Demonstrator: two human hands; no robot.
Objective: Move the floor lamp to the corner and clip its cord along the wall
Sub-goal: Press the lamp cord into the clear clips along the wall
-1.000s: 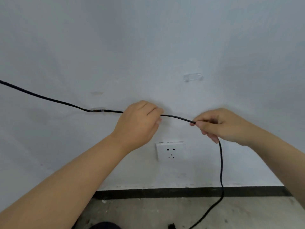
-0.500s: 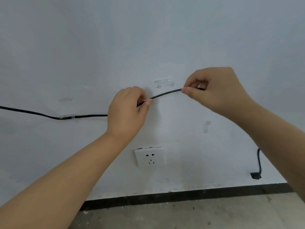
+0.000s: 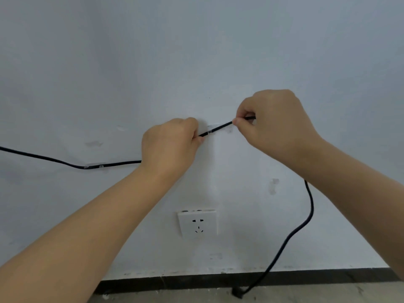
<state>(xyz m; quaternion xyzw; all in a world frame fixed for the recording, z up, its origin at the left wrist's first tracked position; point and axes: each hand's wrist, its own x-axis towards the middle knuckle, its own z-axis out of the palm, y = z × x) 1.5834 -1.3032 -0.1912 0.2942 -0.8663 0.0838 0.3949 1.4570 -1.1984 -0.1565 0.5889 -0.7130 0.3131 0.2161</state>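
Note:
A thin black lamp cord [image 3: 218, 128] runs along the white wall. My left hand [image 3: 170, 147] pinches it on the left and my right hand [image 3: 273, 125] pinches it on the right, holding a short taut stretch across a clear wall clip [image 3: 213, 129]. Whether the cord sits inside that clip I cannot tell. Further left the cord passes through another clear clip [image 3: 96, 166] and leaves the frame at the left edge. Below my right wrist the cord hangs down in a curve to the floor, where its plug [image 3: 237, 293] lies. The lamp itself is out of view.
A white wall socket [image 3: 197, 224] sits below my hands. A dark skirting strip [image 3: 284, 278] runs along the base of the wall above the grey concrete floor [image 3: 306, 296]. Patches of old adhesive [image 3: 273, 185] mark the wall.
Both hands have raised the cord from below the clip up to it, so the taut stretch now lies across the clear clip. The slack end hangs lower, with its plug on the floor.

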